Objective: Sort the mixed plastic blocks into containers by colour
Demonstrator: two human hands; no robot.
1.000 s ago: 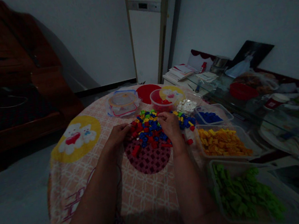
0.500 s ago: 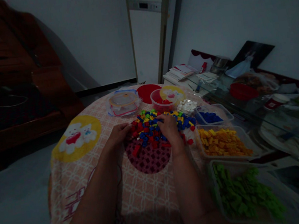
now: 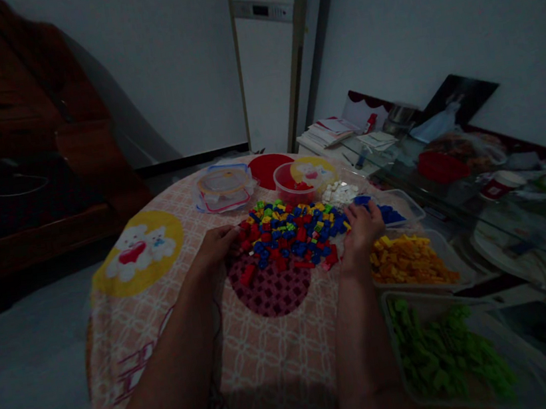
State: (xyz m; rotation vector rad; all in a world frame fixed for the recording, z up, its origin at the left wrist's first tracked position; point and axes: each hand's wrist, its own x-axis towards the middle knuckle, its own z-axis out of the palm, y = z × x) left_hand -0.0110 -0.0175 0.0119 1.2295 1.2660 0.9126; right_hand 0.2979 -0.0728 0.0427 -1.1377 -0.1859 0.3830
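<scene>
Bricks point(image 3: 291, 232) lie heaped mid-table point(image 3: 268, 359), between the hands, which are apart: left hand point(image 3: 220, 243) at the heap, right hand point(image 3: 363, 223) by the blue-brick tub point(image 3: 411, 206) near the table's right edge.

Both forearms come up from the bottom of the view, bare, and kinda spread apart. The left arm point(image 3: 174, 372) runs on a slant, up and inward, while the right arm point(image 3: 361, 340) goes pretty much straight up. Left hand point(image 3: 218, 244) is palm down-ish with the fingers bent and bunched forward, pointing inward. Right hand point(image 3: 363, 223) sits well apart from it, out to the right, wrist bent a bit outward, fingers curled and partly spread. The hands are about level with each other. Too dark to tell what the fingertips are doing, tbh.
</scene>
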